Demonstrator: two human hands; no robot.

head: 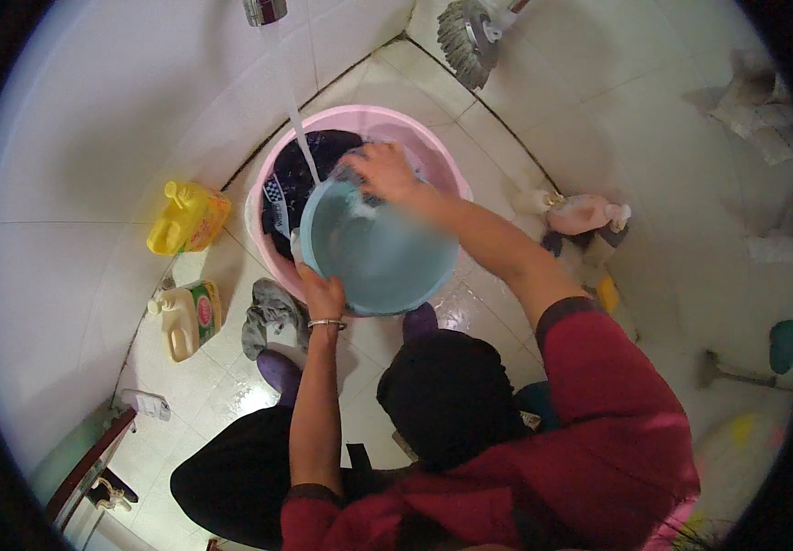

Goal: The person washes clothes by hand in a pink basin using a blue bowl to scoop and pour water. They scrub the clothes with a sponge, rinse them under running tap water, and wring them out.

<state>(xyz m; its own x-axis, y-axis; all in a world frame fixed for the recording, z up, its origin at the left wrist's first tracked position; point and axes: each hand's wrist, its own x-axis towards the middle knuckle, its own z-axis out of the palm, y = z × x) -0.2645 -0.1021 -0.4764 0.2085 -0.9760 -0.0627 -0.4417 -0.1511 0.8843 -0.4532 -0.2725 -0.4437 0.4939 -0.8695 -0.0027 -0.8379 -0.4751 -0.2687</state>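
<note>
A light-blue plastic basin [382, 262] is tilted over a larger pink plastic tub [448, 155] on the tiled floor. My left hand [322, 295] grips the blue basin's near-left rim. Over its far rim is my right hand [384, 171], partly blurred, with suds and something dark and greyish around the fingers. Whether it holds that thing I cannot tell. Dark wet cloth [293, 169] with a checked, lettered strip lies in the pink tub. From a metal spout [265, 11], a stream of water [294, 113] falls beside the blue basin's far-left rim.
To the left stand a yellow jug [189, 219] and a cream jug [186, 320]. A grey wet cloth [274, 310] lies near my purple shoe [279, 372]. A mop-like brush head [468, 45] leans at the far wall. Pinkish bottle [582, 213] at right.
</note>
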